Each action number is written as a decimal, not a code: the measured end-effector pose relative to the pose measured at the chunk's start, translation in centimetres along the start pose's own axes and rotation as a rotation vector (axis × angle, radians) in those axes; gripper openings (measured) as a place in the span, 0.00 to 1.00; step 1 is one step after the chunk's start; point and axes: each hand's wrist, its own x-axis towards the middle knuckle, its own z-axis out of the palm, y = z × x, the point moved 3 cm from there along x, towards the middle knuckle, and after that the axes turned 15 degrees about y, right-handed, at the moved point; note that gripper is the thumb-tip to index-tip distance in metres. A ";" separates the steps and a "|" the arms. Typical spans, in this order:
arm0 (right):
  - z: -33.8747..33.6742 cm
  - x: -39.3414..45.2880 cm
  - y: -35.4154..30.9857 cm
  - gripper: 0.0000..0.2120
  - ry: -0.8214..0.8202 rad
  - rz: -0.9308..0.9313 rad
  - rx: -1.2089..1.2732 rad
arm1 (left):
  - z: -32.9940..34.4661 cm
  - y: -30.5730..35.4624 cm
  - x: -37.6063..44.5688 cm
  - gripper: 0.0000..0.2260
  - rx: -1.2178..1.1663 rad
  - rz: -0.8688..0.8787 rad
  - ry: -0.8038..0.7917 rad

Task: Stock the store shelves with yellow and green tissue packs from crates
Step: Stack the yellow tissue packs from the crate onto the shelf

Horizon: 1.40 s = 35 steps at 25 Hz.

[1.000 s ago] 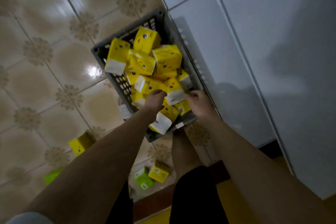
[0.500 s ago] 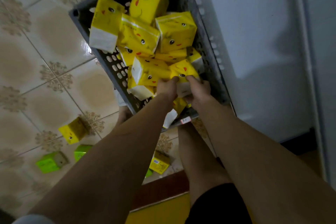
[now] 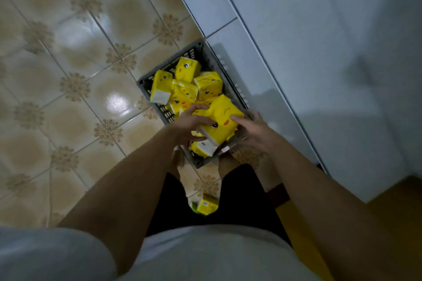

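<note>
We see both hands over a grey crate (image 3: 206, 52) on the tiled floor (image 3: 68, 52), set right beside a white cabinet (image 3: 285, 52). The left hand (image 3: 189, 124) and right hand (image 3: 253, 131) hold 1 yellow pack (image 3: 220, 118) between them, above the near end of the crate. Left fingers curl round its left side, with the thumb under the white end. The right hand presses in from the right, with a fingertip (image 3: 234, 118) on the printed face. Grip state: both hands grasping the pack, neither released.

The pack is tilted, its white end toward us, with the cartoon eye and red cheek facing up. We cannot tell if it still touches the packs below.

More packs (image 3: 187, 84) lie jumbled in the crate, piled at odd angles, some showing white ends. 1 low pack (image 3: 202, 148) sits at the crate's near edge under the held one.

On the floor between the legs lies a loose pack (image 3: 206, 204), with a green bit just beside it, too hidden to identify. Black shorts (image 3: 242, 194) and a grey shirt (image 3: 205, 253) fill the bottom of the head view.
</note>
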 end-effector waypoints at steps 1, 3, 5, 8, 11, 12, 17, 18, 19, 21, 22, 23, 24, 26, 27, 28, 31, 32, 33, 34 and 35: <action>0.1 -2.3 -1.8 0.36 -0.019 -0.054 -0.001 | -1.0 1.3 -1.8 0.19 0.042 0.030 -0.037; 0.4 -7.3 -3.7 0.33 -0.099 -0.140 -0.015 | -3.1 3.1 -5.8 0.23 0.112 0.068 -0.136; 1.2 -11.4 -4.2 0.27 -0.161 -0.210 -0.009 | -5.0 4.3 -9.3 0.30 0.178 0.082 -0.254; 1.5 -15.8 -3.7 0.27 -0.176 -0.292 0.055 | -6.4 6.7 -12.5 0.29 0.197 0.142 -0.356; 1.2 -20.5 -4.3 0.22 -0.126 -0.373 0.203 | -5.8 9.7 -17.5 0.26 0.261 0.309 -0.443; 0.9 -22.1 -4.7 0.21 -0.083 -0.406 0.274 | -5.7 10.7 -18.9 0.27 0.264 0.352 -0.430; -2.4 -29.9 -7.2 0.18 0.119 -0.596 0.508 | -2.2 14.8 -26.5 0.32 0.414 0.465 -0.561; -3.3 -31.2 -7.4 0.18 0.158 -0.627 0.552 | -0.9 15.3 -28.1 0.31 0.442 0.494 -0.577; -4.3 -32.3 -7.5 0.18 0.205 -0.660 0.583 | 0.4 15.9 -29.6 0.29 0.462 0.538 -0.583; -6.2 -34.4 -7.8 0.21 0.336 -0.746 0.625 | 3.1 16.8 -32.5 0.22 0.505 0.648 -0.577; -7.5 -35.6 -8.0 0.22 0.416 -0.813 0.638 | 4.8 17.1 -34.3 0.19 0.531 0.694 -0.582; -8.7 -36.5 -8.1 0.23 0.496 -0.889 0.637 | 6.4 17.2 -35.7 0.17 0.542 0.729 -0.587; -10.0 -37.5 -8.1 0.23 0.572 -0.963 0.630 | 8.0 17.2 -37.1 0.15 0.546 0.758 -0.596; -12.7 -38.9 -7.7 0.22 0.702 -1.079 0.589 | 11.4 16.6 -39.2 0.14 0.546 0.796 -0.628; -13.9 -39.3 -7.2 0.22 0.745 -1.119 0.558 | 13.1 16.1 -40.1 0.13 0.537 0.812 -0.646; -15.3 -39.5 -6.8 0.21 0.788 -1.147 0.533 | 14.7 15.5 -41.1 0.13 0.528 0.832 -0.652; -19.6 -39.6 -5.5 0.20 0.954 -1.182 0.571 | 19.5 13.4 -43.0 0.15 0.502 0.875 -0.684; -21.4 -39.7 -5.1 0.19 1.011 -1.173 0.613 | 21.2 12.7 -43.7 0.16 0.481 0.883 -0.708; -23.0 -39.7 -4.8 0.19 1.043 -1.160 0.652 | 22.7 12.1 -44.2 0.16 0.459 0.908 -0.713; -24.7 -39.7 -4.6 0.19 1.066 -1.150 0.687 | 24.2 11.5 -44.7 0.16 0.441 0.937 -0.709; -26.6 -39.6 -4.5 0.18 1.091 -1.145 0.704 | 25.8 11.1 -45.2 0.16 0.435 0.982 -0.691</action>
